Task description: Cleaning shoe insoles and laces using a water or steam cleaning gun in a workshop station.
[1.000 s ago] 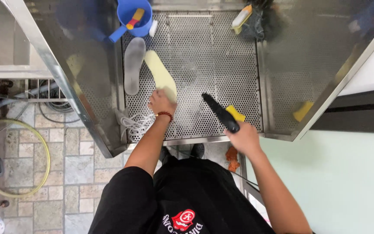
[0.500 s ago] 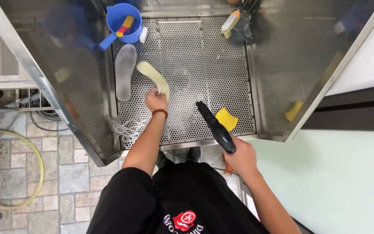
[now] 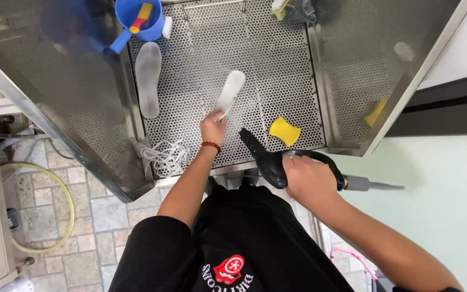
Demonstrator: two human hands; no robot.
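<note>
Now: left hand (image 3: 213,127) fingers pinching white insole (image 3: 231,92) over perforated tray (image 3: 277,65); right hand (image 3: 308,181) fingers wrapped round black spray gun (image 3: 263,154); best aimed along insole.

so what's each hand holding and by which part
Left hand grips the pale shoe insole by its near end; right hand holds the black spray gun by its rear handle.
</note>
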